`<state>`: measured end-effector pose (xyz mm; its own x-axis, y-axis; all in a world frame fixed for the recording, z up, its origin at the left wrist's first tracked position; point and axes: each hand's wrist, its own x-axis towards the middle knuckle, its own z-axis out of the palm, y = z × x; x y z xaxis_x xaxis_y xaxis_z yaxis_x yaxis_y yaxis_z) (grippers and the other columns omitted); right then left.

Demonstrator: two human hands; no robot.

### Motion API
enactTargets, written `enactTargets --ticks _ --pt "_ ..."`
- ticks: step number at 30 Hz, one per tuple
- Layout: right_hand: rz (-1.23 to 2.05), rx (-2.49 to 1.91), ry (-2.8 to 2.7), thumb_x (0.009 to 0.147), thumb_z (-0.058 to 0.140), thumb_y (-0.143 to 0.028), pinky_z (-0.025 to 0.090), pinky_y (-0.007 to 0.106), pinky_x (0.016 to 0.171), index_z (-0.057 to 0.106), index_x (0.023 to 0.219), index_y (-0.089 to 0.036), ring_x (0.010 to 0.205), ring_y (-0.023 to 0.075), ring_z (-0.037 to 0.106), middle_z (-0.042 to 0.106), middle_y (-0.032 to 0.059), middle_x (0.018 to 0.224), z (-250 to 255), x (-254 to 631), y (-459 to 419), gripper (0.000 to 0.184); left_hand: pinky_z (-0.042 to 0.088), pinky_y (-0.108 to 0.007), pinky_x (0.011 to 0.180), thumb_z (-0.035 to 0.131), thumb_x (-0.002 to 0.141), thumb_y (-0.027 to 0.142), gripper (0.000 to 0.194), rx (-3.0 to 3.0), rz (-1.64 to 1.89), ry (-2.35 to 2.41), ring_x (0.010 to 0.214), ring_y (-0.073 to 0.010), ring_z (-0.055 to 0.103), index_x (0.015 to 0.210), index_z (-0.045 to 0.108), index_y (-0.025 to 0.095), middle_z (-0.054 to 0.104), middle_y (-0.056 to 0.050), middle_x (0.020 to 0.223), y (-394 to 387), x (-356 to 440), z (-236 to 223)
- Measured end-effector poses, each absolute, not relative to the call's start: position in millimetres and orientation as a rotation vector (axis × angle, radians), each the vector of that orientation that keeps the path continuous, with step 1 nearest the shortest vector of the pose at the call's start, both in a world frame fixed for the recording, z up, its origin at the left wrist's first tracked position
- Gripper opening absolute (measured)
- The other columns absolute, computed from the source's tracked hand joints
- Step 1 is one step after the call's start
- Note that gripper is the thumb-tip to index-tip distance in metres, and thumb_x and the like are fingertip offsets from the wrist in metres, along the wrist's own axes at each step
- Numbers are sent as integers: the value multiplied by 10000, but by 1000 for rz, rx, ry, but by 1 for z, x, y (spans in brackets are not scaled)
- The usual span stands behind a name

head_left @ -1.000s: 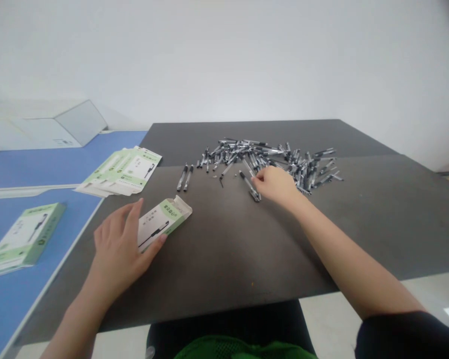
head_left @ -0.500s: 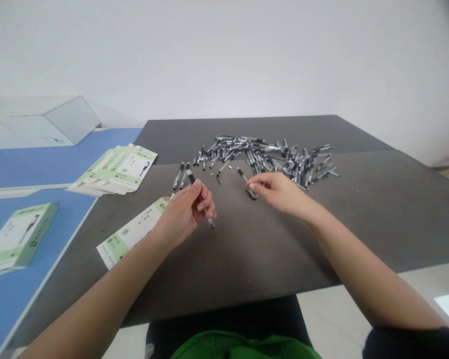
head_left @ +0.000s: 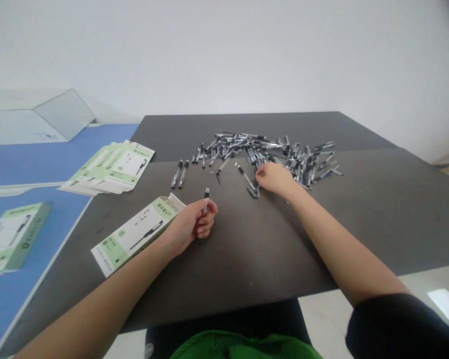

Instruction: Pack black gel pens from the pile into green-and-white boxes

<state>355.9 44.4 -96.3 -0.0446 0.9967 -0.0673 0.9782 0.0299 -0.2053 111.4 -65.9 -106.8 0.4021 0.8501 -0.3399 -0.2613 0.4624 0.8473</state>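
Observation:
My left hand (head_left: 197, 223) is closed around a pen (head_left: 207, 193), whose dark grip and clear end stick out above the fingers. Just left of that hand lies a green-and-white pen box (head_left: 134, 232), its flap end open. At the near edge of a heap of pens (head_left: 269, 149), my right hand (head_left: 275, 178) pinches a pen (head_left: 257, 190); most of this one is hidden by the fingers. Right beside those fingers, a loose pen (head_left: 246, 178) rests on the table. Two more pens (head_left: 180, 174) lie side by side beyond the box.
Flat green-and-white cartons (head_left: 115, 167) are fanned out at the left table edge. Another pen box (head_left: 17, 237) sits on the blue surface (head_left: 65, 212), with a large white box (head_left: 41, 122) behind. Small bits lie near the heap on the dark table (head_left: 228, 299).
My right hand has left the loose pen on the table and shifted right to the heap's edge. My left hand has lowered slightly and turned its pen more upright, uncovering more of the box.

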Motion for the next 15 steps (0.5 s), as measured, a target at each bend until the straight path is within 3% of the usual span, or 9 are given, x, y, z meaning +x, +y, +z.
enactTargets --ticks 6,15 --pt "284 -2211 -2145 864 575 -346 542 398 902 778 982 -168 1059 310 707 761 164 1080 -102 355 49 294 246 -153 386 422 955 318 250 839 759 889 393 -56 233 783 533 174 299 93 536 -70 118 -112" --pt "247 -2332 -2116 781 652 -282 555 408 887 711 1163 -78 1109 354 695 723 250 1154 -96 337 61 437 258 -155 390 527 932 434 283 966 739 840 407 -54 259 821 565 176 321 91 552 -72 120 -120"
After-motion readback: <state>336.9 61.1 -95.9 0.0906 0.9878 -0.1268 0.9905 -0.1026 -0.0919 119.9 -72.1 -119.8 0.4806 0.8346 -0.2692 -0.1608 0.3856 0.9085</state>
